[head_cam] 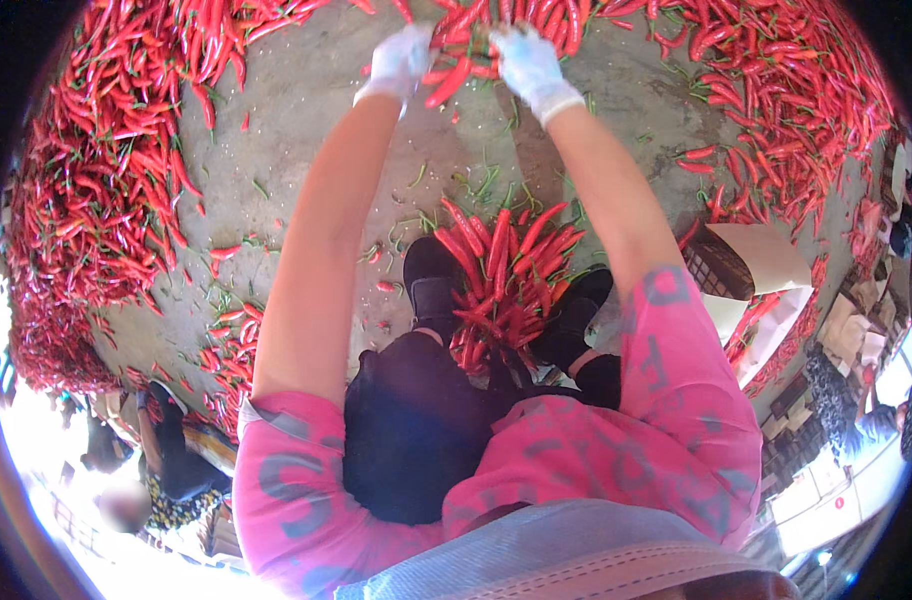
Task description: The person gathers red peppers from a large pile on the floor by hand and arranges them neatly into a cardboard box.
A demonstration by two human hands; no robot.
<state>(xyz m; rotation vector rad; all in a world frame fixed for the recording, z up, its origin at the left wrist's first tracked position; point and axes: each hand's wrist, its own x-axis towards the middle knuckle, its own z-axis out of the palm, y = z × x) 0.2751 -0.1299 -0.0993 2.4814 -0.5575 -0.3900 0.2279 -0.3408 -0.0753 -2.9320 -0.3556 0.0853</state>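
Both hands wear whitish gloves and reach out to red chili peppers (450,81) at the top of the head view. My left hand (402,61) touches the left side of that group; its fingers are blurred. On the right side, my right hand (529,66) has its fingertips among the peppers; whether it grips any cannot be told. Between my black shoes (431,281) lies a bunch of red chili peppers (504,262), many with tips pointing away from me. Loose green stems (488,180) are scattered on the concrete floor just beyond it.
Large heaps of chili peppers lie at left (103,217) and right (786,97). A dark plastic crate (715,262) with a paper lining (767,255) stands at my right, holding peppers. Other people are at the lower left (182,457) and far right (872,420).
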